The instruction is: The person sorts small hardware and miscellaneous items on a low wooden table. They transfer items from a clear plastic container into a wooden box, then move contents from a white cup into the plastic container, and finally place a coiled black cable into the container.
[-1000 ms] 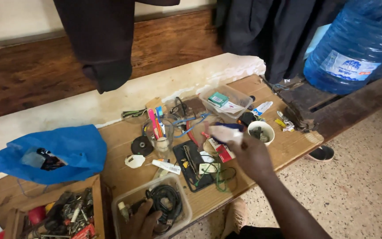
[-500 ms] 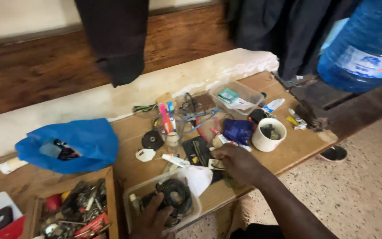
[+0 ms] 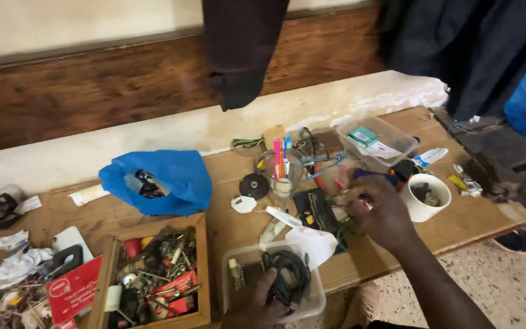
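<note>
Two hands at work on a cluttered wooden bench, sorting still far from done.

From the head view, our left hand (image 3: 257,301) rests fingers-down in the clear plastic tub (image 3: 318,295) at the near edge, on a coil of black cable (image 3: 287,274); whether it grips the coil we cannot tell. Our right hand (image 3: 378,210) reaches forward with the arm stretched, fingers curled down over a tangle of small parts (image 3: 342,210) beside the white cup (image 3: 424,198); it seems to pinch something small, too hidden to name. We judge little is tidied: the wooden box (image 3: 202,268) holds mixed tools, and the blue bag (image 3: 171,176), glass of pens (image 3: 281,173) and second clear tub (image 3: 391,143) lie scattered about.
</note>
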